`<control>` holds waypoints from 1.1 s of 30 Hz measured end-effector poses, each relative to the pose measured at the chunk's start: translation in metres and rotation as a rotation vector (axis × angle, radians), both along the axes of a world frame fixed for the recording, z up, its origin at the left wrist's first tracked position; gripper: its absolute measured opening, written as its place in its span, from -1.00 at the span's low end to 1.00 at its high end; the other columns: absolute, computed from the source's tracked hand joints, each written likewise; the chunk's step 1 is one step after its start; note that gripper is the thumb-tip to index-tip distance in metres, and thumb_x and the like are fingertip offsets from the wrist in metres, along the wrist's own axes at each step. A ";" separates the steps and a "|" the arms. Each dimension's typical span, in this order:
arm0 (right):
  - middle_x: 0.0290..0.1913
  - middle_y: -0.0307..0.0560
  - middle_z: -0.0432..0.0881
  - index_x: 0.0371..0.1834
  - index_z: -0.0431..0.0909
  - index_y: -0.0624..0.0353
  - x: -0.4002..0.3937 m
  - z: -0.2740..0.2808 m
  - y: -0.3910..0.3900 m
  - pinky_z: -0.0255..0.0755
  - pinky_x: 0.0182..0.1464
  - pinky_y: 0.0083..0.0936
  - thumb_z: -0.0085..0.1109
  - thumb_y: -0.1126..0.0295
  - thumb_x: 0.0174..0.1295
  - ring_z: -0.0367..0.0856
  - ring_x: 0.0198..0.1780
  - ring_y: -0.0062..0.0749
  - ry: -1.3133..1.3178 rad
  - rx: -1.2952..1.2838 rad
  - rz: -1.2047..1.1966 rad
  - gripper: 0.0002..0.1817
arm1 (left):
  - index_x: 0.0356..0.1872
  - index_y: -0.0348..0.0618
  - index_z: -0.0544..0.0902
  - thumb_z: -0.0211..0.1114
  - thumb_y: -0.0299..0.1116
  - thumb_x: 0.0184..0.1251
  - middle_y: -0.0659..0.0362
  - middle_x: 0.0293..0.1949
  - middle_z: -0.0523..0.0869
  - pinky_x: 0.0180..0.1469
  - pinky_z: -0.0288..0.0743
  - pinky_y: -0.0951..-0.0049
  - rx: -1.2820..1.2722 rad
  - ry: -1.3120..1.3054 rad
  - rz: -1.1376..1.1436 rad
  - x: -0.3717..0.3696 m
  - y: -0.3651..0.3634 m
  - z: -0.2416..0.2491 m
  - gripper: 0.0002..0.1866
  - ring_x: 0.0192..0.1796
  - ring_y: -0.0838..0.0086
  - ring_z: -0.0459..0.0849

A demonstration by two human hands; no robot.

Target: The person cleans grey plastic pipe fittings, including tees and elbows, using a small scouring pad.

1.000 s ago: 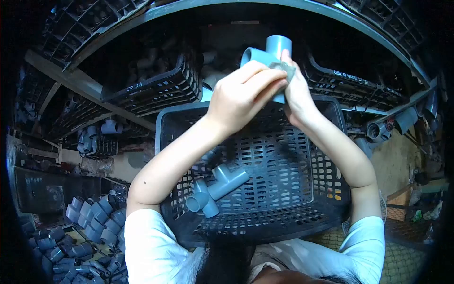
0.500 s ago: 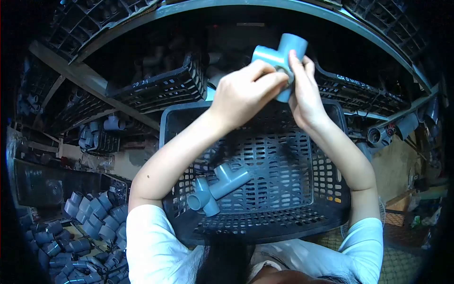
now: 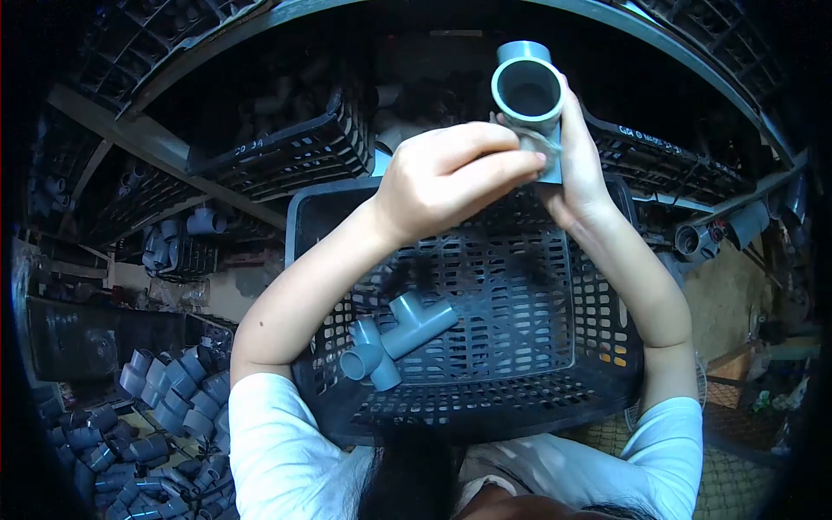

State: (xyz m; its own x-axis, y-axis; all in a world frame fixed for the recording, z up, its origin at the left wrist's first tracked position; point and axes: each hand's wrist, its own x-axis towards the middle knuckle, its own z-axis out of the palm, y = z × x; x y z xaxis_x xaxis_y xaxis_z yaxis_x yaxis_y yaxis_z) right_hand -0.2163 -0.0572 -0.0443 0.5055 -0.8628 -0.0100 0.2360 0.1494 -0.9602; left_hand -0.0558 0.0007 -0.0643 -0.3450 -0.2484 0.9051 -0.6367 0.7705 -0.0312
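A grey pipe fitting (image 3: 523, 54) is held up above the far edge of a black crate (image 3: 485, 295), its round opening facing me. My right hand (image 3: 579, 160) is wrapped round its right side. The fingers of my left hand (image 3: 468, 173) pinch a small pale, stringy piece (image 3: 539, 141) against the fitting, just below the opening; it looks like a rag or twine, but I cannot tell which. Inside the crate, a grey tee fitting (image 3: 420, 328) lies against another branched grey fitting (image 3: 371, 354), both toward the left side.
Shelves with black crates stand ahead, one at the left (image 3: 277, 149) and one at the right (image 3: 667, 160). A large heap of grey fittings (image 3: 178, 390) lies at the lower left. More grey pipe parts (image 3: 747, 227) stick out at the right.
The held fitting has turned, so its opening now faces me. My left hand has shifted slightly right and down along it, and the pale stringy piece now shows more clearly.
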 end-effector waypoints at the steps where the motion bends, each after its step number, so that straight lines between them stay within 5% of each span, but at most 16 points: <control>1: 0.08 -0.11 0.65 0.22 0.51 0.05 0.000 -0.001 0.000 0.58 0.23 -0.37 -0.36 -0.29 0.57 0.65 0.19 -0.48 0.016 -0.006 0.017 -0.32 | -0.09 -0.13 0.81 0.56 -0.48 0.05 0.16 -0.23 0.72 -0.30 0.68 0.49 -0.050 -0.009 -0.021 -0.004 -0.001 0.001 -0.67 -0.30 0.41 0.75; 5: 0.08 -0.13 0.63 0.21 0.51 0.08 0.003 -0.019 -0.006 0.62 0.16 -0.36 -0.16 -0.25 0.55 0.67 0.12 -0.50 0.067 0.168 0.086 -0.38 | -0.09 -0.09 0.81 0.55 -0.41 0.09 0.17 -0.25 0.72 -0.36 0.64 0.46 -0.020 -0.093 -0.024 -0.011 -0.004 -0.005 -0.69 -0.33 0.44 0.74; 10: 0.19 -0.07 0.60 0.26 0.47 0.13 0.002 -0.007 -0.009 0.67 0.15 -0.33 -0.32 -0.05 0.64 0.66 0.17 -0.44 0.054 0.256 0.006 -0.47 | -0.08 -0.10 0.79 0.54 -0.45 0.07 0.16 -0.21 0.72 -0.32 0.69 0.46 -0.021 -0.139 0.040 0.008 -0.011 -0.004 -0.67 -0.30 0.41 0.75; 17: 0.22 0.02 0.61 0.45 0.30 0.25 -0.003 -0.002 -0.013 0.69 0.15 -0.27 -0.36 -0.13 0.61 0.65 0.24 -0.36 0.089 0.213 -0.001 -0.31 | -0.05 -0.06 0.80 0.50 -0.57 0.06 0.12 -0.15 0.71 -0.25 0.68 0.46 0.074 -0.030 0.037 0.014 -0.012 -0.008 -0.64 -0.23 0.38 0.75; 21: 0.17 0.14 0.67 0.48 0.29 0.31 -0.018 -0.041 -0.053 0.71 0.15 -0.22 -0.29 -0.16 0.59 0.73 0.15 -0.22 -0.200 0.374 0.415 -0.25 | -0.08 -0.06 0.81 0.51 -0.48 0.01 0.15 -0.19 0.74 -0.26 0.69 0.41 0.049 -0.304 -0.005 0.002 0.006 0.005 -0.64 -0.28 0.38 0.76; 23: 0.10 0.16 0.66 0.44 0.30 0.34 -0.006 -0.013 -0.013 0.76 0.06 -0.21 -0.26 -0.18 0.57 0.77 0.04 -0.21 0.128 0.162 -0.025 -0.25 | -0.07 -0.07 0.79 0.50 -0.53 0.06 0.15 -0.19 0.74 -0.31 0.70 0.41 -0.040 -0.134 0.037 0.014 -0.013 0.002 -0.65 -0.29 0.37 0.77; 26: 0.11 0.13 0.65 0.46 0.28 0.30 -0.015 -0.027 -0.036 0.72 0.14 -0.20 -0.29 -0.21 0.57 0.75 0.06 -0.25 0.039 0.251 0.318 -0.23 | -0.03 -0.13 0.74 0.45 -0.59 0.17 0.10 -0.19 0.73 -0.31 0.74 0.42 0.050 0.038 0.229 0.023 -0.014 0.002 -0.68 -0.27 0.31 0.79; 27: 0.11 0.13 0.65 0.46 0.28 0.30 -0.010 -0.022 -0.029 0.72 0.14 -0.20 -0.29 -0.21 0.57 0.75 0.06 -0.25 0.040 0.248 0.320 -0.23 | -0.02 -0.11 0.73 0.46 -0.57 0.17 0.10 -0.19 0.73 -0.31 0.74 0.41 0.045 0.019 0.231 0.024 -0.013 -0.001 -0.68 -0.27 0.31 0.79; 29: 0.08 0.12 0.67 0.43 0.32 0.30 0.001 -0.008 -0.009 0.71 0.15 -0.23 -0.29 -0.22 0.57 0.74 0.08 -0.27 0.138 0.236 -0.057 -0.24 | -0.02 -0.08 0.75 0.46 -0.52 0.17 0.11 -0.20 0.74 -0.33 0.72 0.40 0.070 -0.098 0.093 0.014 -0.005 -0.007 -0.68 -0.30 0.33 0.78; 31: 0.15 0.09 0.65 0.41 0.35 0.28 -0.006 -0.025 -0.030 0.68 0.17 -0.26 -0.23 -0.21 0.56 0.71 0.15 -0.30 -0.006 0.148 0.240 -0.25 | -0.04 -0.08 0.78 0.47 -0.48 0.10 0.12 -0.21 0.75 -0.31 0.70 0.44 0.038 -0.205 0.045 0.006 0.004 -0.005 -0.66 -0.31 0.35 0.78; 33: 0.30 0.11 0.55 0.56 0.18 0.18 -0.003 -0.017 -0.015 0.69 0.19 -0.12 -0.27 -0.27 0.55 0.64 0.26 -0.17 0.213 0.098 0.033 -0.20 | -0.04 -0.07 0.80 0.45 -0.50 0.14 0.12 -0.21 0.75 -0.32 0.70 0.44 -0.025 -0.141 0.079 0.016 -0.006 -0.001 -0.69 -0.33 0.35 0.77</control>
